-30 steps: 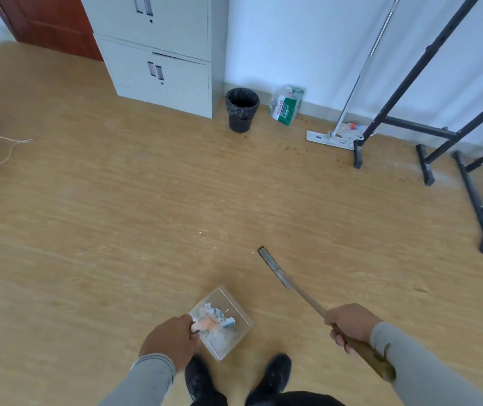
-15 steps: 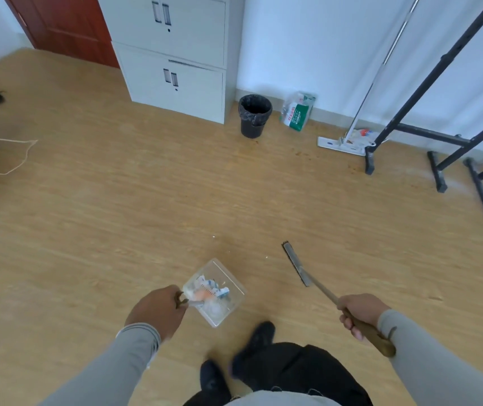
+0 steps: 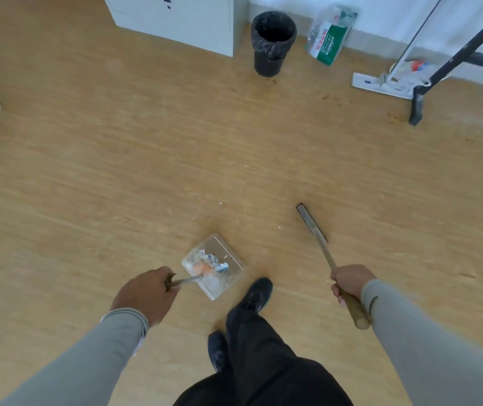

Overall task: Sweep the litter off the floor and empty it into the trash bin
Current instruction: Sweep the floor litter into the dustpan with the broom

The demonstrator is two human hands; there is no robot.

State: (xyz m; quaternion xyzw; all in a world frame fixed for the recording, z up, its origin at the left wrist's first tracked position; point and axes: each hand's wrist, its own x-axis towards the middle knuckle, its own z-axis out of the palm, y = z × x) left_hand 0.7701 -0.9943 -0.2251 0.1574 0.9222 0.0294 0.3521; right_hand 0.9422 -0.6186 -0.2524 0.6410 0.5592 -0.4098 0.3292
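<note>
Clear plastic dustpan [image 3: 213, 269] holding crumpled white, blue and orange paper litter [image 3: 210, 263], carried above the wooden floor [image 3: 117, 171]; black-lined round trash bin [image 3: 272, 43] stands well ahead beside a grey cabinet [image 3: 181, 16]. Left hand [image 3: 146, 294] clenched on the dustpan's handle; right hand [image 3: 351, 284] clenched on the wooden-handled broom [image 3: 322, 247], bristles forward.

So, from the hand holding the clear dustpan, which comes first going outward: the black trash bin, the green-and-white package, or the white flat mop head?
Measured from the left hand in the head view:
1. Black lined trash bin, straight ahead beside the grey cabinet.
2. Green-and-white plastic package, just right of the bin, against the wall.
3. White flat mop head, farther right, by the black rack foot.
</note>
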